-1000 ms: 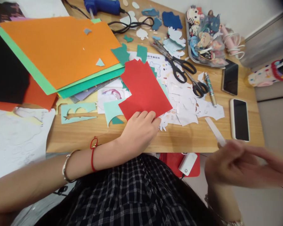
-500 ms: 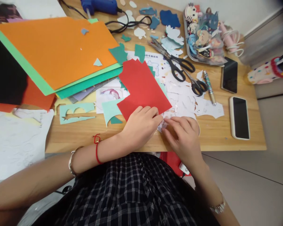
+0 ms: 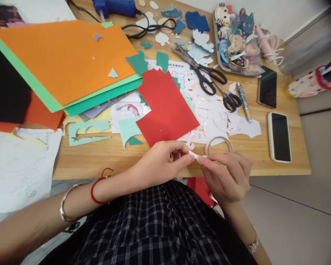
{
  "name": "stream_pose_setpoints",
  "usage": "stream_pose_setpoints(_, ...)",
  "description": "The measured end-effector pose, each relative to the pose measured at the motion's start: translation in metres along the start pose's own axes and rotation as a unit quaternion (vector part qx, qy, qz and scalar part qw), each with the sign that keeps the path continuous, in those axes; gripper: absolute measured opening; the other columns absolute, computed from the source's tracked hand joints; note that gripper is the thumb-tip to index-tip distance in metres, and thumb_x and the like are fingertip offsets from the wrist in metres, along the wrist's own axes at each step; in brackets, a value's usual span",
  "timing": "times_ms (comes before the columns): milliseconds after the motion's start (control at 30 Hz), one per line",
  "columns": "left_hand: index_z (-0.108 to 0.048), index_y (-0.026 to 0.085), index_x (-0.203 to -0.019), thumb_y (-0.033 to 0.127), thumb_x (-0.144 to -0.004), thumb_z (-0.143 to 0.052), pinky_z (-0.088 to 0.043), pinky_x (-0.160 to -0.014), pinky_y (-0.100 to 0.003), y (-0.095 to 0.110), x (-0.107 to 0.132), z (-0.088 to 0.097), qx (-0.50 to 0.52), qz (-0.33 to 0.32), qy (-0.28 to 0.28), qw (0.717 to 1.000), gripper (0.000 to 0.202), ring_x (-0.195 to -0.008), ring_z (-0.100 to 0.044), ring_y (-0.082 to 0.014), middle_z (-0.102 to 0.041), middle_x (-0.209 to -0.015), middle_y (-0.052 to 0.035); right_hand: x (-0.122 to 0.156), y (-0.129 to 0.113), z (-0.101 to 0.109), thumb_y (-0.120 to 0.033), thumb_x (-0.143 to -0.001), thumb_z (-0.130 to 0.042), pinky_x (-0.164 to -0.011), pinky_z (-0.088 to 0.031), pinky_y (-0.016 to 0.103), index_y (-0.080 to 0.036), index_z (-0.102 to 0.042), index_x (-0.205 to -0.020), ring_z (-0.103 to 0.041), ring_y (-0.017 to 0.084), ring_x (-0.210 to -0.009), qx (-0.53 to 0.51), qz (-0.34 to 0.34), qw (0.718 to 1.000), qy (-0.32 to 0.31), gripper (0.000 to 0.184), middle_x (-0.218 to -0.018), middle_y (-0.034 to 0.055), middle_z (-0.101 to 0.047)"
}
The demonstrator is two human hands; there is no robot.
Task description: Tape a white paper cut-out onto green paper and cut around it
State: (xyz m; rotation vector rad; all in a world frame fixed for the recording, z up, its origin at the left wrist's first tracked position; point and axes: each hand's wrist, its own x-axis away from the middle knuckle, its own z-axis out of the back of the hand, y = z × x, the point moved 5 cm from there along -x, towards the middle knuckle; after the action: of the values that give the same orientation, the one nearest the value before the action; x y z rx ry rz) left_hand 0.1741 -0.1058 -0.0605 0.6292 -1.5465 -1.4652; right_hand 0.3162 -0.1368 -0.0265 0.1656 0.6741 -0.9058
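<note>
With my left hand (image 3: 165, 162) and right hand (image 3: 228, 173) pinching a small white strip (image 3: 195, 155) near-left of the ring-shaped roll (image 3: 218, 138), I could tear or crumple it by tugging unevenly.

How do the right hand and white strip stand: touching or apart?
Touching: the head view shows the right hand pinching one end of the white strip.

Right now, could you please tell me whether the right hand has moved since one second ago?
Yes: judged against the white-framed phone, the right hand has moved to the left.
</note>
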Motion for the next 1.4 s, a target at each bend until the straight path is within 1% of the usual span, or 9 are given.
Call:
stream_pose_setpoints(133,-0.06,0.014,-0.074,0.023,-0.085,-0.052,-0.033,-0.051,-0.021,0.003,0.005,0.002,0.039,0.018,0.017,0.999,0.016,-0.055,-0.04,-0.0081,-0.051,-0.062,0.0045,-0.001,0.007,-0.006,-0.005,-0.07,-0.065,-0.079,-0.045,0.04,-0.027,-0.059,-0.101,-0.056,0.021,-0.087,-0.195,-0.152,0.968,-0.044,0.038,-0.094,0.0038,-0.06)
stream_pose_setpoints(267,-0.062,0.015,-0.075,0.02,-0.084,-0.052,-0.033,-0.052,-0.021,0.005,0.011,0.005,0.027,0.015,0.038,0.999,0.014,-0.055,-0.04,-0.0084,-0.054,-0.063,0.0039,0.004,0.01,-0.017,-0.011,-0.075,-0.06,-0.083,-0.049,0.041,-0.027,-0.047,-0.117,-0.057,0.019,-0.091,-0.496,-0.319,0.803,-0.085,0.047,-0.094,0.0035,-0.06)
stream_pose_setpoints(367,-0.062,0.015,-0.073,0.018,-0.084,-0.052,-0.033,-0.053,-0.021,0.006,0.015,0.004,0.01,0.005,0.042,0.999,0.015,-0.056,-0.04,-0.0083,-0.053,-0.062,0.0042,0.004,0.006,-0.016,-0.01,-0.077,-0.059,-0.078,-0.051,0.035,-0.027,-0.047,-0.115,-0.059,0.016,-0.084,-0.545,-0.343,0.759,-0.095,0.044,-0.087,0.0013,-0.062)
stream_pose_setpoints(700,-0.058,0.015,-0.073,0.022,-0.088,-0.047,-0.034,-0.055,-0.022,0.003,0.021,0.001,0.008,-0.007,0.059,0.998,0.02,-0.06,-0.043,-0.0088,-0.054,-0.067,0.0032,0.006,0.005,-0.023,-0.009,-0.078,-0.06,-0.056,-0.049,0.022,-0.025,-0.049,-0.103,-0.057,0.01,-0.065,-0.541,-0.424,0.717,-0.114,0.031,-0.075,-0.0021,-0.061)
stream_pose_setpoints(967,-0.058,0.016,-0.077,0.023,-0.079,-0.063,-0.037,-0.052,-0.02,-0.002,0.025,-0.007,0.094,-0.002,0.119,0.989,0.009,-0.057,-0.044,-0.0079,-0.051,-0.066,0.004,0.009,0.0,-0.025,-0.007,-0.077,-0.062,-0.065,-0.053,0.019,-0.023,-0.059,-0.086,-0.06,0.008,-0.072,-0.553,-0.445,0.698,-0.099,0.019,-0.081,-0.0025,-0.06)
stream_pose_setpoints(1100,-0.062,0.015,-0.077,0.017,-0.081,-0.062,-0.04,-0.054,-0.019,0.002,0.028,-0.006,0.021,-0.065,0.173,0.983,0.004,-0.061,-0.049,-0.0081,-0.059,-0.07,0.0003,0.01,-0.005,-0.029,-0.008,-0.076,-0.063,-0.07,-0.053,0.02,-0.022,-0.061,-0.08,-0.06,0.009,-0.077,-0.557,-0.44,0.699,-0.084,0.015,-0.082,-0.0016,-0.059)
stream_pose_setpoints(1167,-0.063,0.015,-0.077,0.013,-0.081,-0.061,-0.042,-0.055,-0.02,0.009,0.032,-0.003,-0.084,-0.151,0.226,0.959,0.005,-0.061,-0.051,-0.0085,-0.06,-0.068,-0.0001,0.01,-0.006,-0.03,-0.008,-0.077,-0.062,-0.071,-0.052,0.02,-0.021,-0.062,-0.08,-0.06,0.009,-0.079,-0.547,-0.442,0.707,-0.075,0.014,-0.083,-0.0009,-0.059)
stream_pose_setpoints(1267,-0.064,0.014,-0.076,0.011,-0.079,-0.063,-0.041,-0.053,-0.024,0.021,0.043,-0.003,-0.273,-0.298,0.299,0.864,0.004,-0.057,-0.052,-0.0106,-0.062,-0.064,-0.0004,0.007,-0.007,-0.027,-0.008,-0.079,-0.06,-0.077,-0.051,0.019,-0.02,-0.063,-0.082,-0.059,0.009,-0.085,-0.525,-0.427,0.731,-0.084,0.013,-0.089,0.0014,-0.058)
stream_pose_setpoints(1400,-0.065,0.009,-0.077,0.01,-0.075,-0.066,-0.035,-0.045,-0.028,0.027,0.049,-0.008,-0.409,-0.378,0.296,0.776,0.002,-0.051,-0.052,-0.0136,-0.066,-0.061,-0.0029,0.004,-0.011,-0.025,-0.009,-0.078,-0.062,-0.083,-0.051,0.025,-0.019,-0.064,-0.087,-0.056,0.013,-0.094,-0.515,-0.399,0.751,-0.107,0.014,-0.097,0.0047,-0.055)
